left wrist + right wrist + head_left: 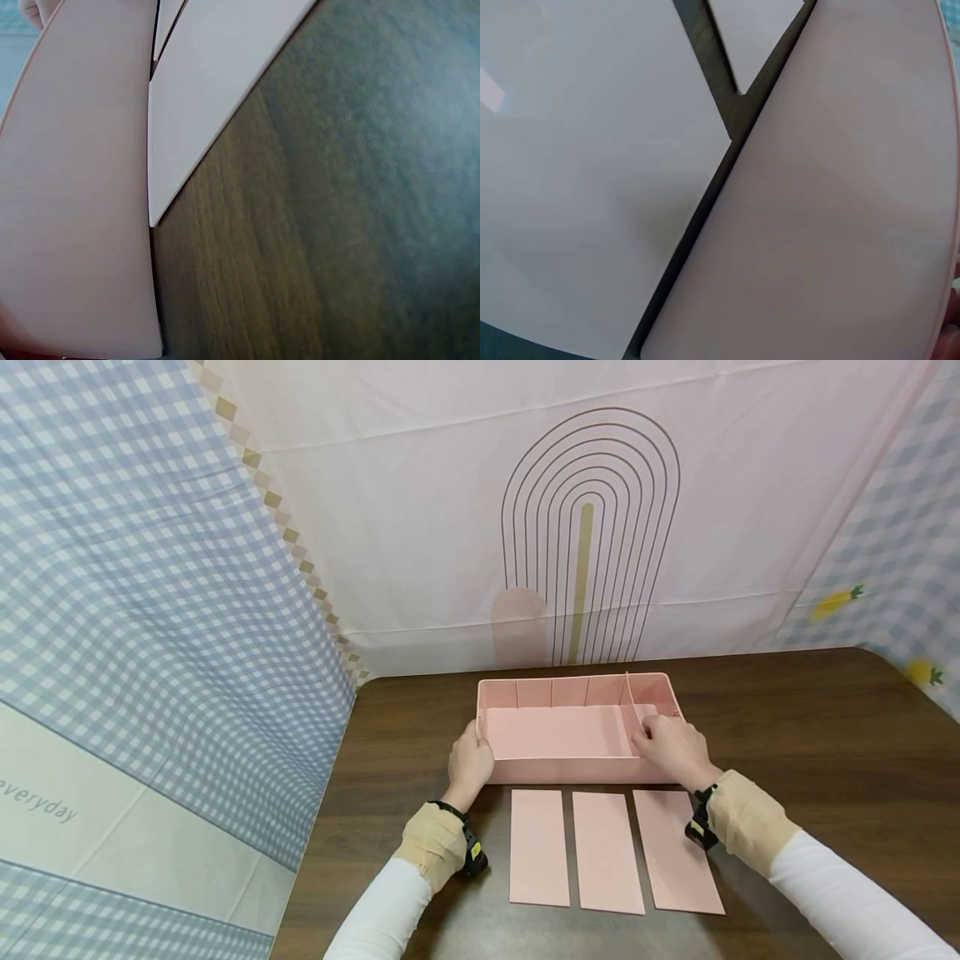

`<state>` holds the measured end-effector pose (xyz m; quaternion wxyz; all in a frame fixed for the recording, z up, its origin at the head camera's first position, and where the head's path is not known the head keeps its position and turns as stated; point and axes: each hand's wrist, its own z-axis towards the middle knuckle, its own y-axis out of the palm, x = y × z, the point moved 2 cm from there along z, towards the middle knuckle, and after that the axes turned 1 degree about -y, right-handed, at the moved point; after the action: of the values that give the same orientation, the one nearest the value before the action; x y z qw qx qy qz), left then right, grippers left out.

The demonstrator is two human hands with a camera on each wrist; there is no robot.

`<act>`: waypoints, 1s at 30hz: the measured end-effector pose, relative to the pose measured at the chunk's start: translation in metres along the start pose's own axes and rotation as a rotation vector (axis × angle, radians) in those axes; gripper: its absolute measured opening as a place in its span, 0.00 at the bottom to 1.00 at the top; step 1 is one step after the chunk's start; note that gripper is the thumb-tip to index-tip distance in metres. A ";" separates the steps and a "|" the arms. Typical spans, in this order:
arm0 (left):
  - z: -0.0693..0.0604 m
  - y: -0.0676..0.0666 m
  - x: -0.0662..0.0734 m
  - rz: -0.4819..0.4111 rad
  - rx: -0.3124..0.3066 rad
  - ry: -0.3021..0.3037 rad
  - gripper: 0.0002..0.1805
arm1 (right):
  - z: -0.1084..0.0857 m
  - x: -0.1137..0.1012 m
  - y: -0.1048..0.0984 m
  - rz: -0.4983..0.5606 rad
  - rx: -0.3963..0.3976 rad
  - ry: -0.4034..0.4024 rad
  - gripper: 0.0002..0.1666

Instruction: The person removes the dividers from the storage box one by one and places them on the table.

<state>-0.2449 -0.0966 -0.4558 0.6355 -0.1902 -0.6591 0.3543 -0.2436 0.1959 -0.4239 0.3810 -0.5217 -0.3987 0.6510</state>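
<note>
A pink plastic storage box (pixel 570 771) with slotted inner walls stands on the table. Its left end is gripped at the rim by my left hand (pixel 471 762). Toward the box's right end, an upright pink divider (pixel 632 700) crosses the inside from back to front. My right hand (pixel 677 750) reaches over the front wall and pinches this divider near its front edge; the fingertips are partly hidden. The box's outer wall (pixel 75 187) fills the left part of the left wrist view. In the right wrist view the wall (pixel 817 210) shows, with fingers (pixel 950 334) at the edge.
Three flat pink panels lie in front of the box: a left one (pixel 539 847), a middle one (pixel 607 852) and a right one (pixel 675 852), partly under the right wrist. The dark wooden table (pixel 810 760) meets a patterned cloth (pixel 420 527) behind.
</note>
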 end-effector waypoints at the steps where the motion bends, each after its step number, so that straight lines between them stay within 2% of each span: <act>1: 0.000 0.000 0.000 0.000 -0.002 -0.002 0.22 | 0.000 0.000 -0.001 0.001 0.001 0.000 0.17; 30: 0.000 0.000 0.000 -0.003 0.002 -0.005 0.21 | 0.001 -0.006 -0.014 0.045 0.033 -0.024 0.18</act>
<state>-0.2451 -0.0960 -0.4560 0.6344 -0.1877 -0.6607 0.3547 -0.2422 0.1962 -0.4089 0.3701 -0.5164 -0.3807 0.6719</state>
